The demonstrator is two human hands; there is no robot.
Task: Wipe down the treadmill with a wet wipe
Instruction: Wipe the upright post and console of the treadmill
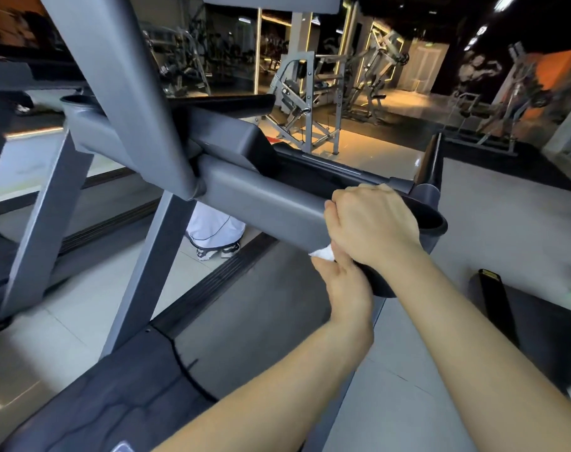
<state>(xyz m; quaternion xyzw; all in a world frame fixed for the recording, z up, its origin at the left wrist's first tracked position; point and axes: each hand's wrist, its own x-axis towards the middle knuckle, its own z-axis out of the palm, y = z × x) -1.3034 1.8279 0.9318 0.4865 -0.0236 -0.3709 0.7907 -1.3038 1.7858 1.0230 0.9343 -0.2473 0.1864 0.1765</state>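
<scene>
No legible text, label, brand, number or sign anywhere.

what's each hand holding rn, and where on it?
Left hand pinches the white wet wipe under the grey treadmill handrail; only a corner shows. Right hand wraps over the handrail's end by the cup holder.
</scene>
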